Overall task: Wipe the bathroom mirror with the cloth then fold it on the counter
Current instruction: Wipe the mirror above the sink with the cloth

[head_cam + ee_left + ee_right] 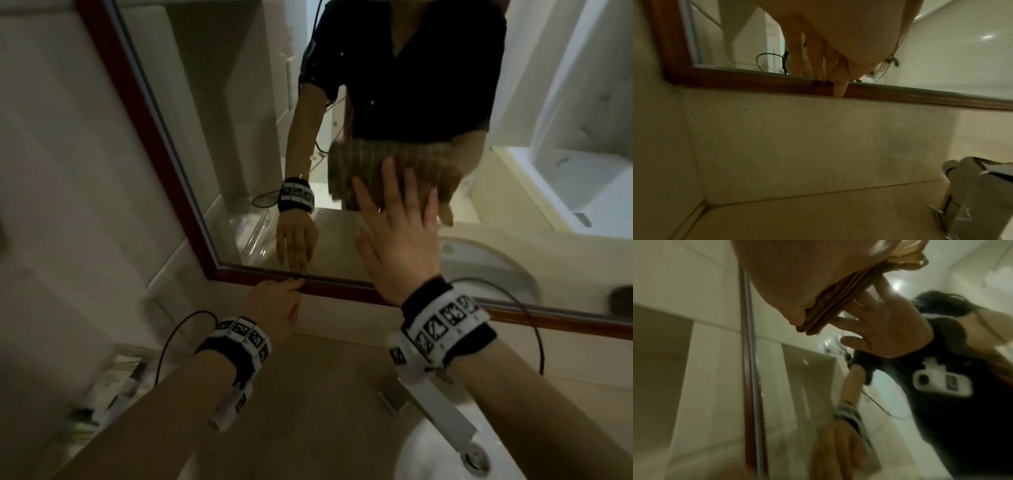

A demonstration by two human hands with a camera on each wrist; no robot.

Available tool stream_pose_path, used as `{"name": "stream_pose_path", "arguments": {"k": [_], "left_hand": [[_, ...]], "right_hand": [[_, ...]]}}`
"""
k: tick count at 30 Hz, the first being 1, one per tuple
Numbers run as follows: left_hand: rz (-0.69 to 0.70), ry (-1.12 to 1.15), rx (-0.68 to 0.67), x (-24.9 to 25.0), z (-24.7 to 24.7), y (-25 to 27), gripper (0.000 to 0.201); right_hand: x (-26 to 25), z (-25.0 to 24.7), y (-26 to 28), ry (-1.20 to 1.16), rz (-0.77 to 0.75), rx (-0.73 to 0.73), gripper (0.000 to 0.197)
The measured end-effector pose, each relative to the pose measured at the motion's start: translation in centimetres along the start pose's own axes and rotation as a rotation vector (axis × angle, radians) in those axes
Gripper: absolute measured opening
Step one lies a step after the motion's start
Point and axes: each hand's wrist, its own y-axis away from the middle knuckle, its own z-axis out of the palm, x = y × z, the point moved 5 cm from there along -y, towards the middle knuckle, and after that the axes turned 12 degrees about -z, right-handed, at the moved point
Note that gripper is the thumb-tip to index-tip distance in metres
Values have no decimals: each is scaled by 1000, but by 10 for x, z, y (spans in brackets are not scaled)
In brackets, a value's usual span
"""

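Wiping is in hand: the cloth point(373, 171) is pressed flat to the mirror point(239, 137) by the right hand point(399, 236), fingers straight, while the left hand point(274, 305), fingertips extended and holding nothing, is rested on the frame point(342, 291); fresh glass is called for next.

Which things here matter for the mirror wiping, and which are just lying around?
In use: mirror, brown cloth pressed to the glass under the right hand, left hand touching the mirror frame.

Lying about: faucet, sink, clear box.

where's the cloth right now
In the head view the cloth is flat against the mirror glass under the right hand, right of centre, above the faucet. The left hand touches the frame's bottom edge.
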Motion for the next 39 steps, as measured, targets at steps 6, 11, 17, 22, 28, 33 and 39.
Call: {"name": "stream_pose_path", "arguments": {"k": [6,11,17,22,28,33,39], "left_hand": [[34,14,-59,-16,-2,10,14],[23,305,152,-34,-6,28,29],[165,320,260,-8,-25,35,41],[-142,614,264,24,-7,9,36],[-587,825,345,42,8,-17,63],[-632,776,506,45,8,-24,71],[-722,883,508,17,-2,-25,71]], "right_hand": [[-35,-6,-41,28,90,180,61],[-91,113,46,-79,-66,-251,73],[-102,143,72,-236,-49,-338,96],[-79,111,69,-660,40,-59,59],[-17,127,94,-988,926,-178,22],[-6,136,105,-1253,1420,-211,48],[-1,131,106,-1385,1515,-286,32]]}}
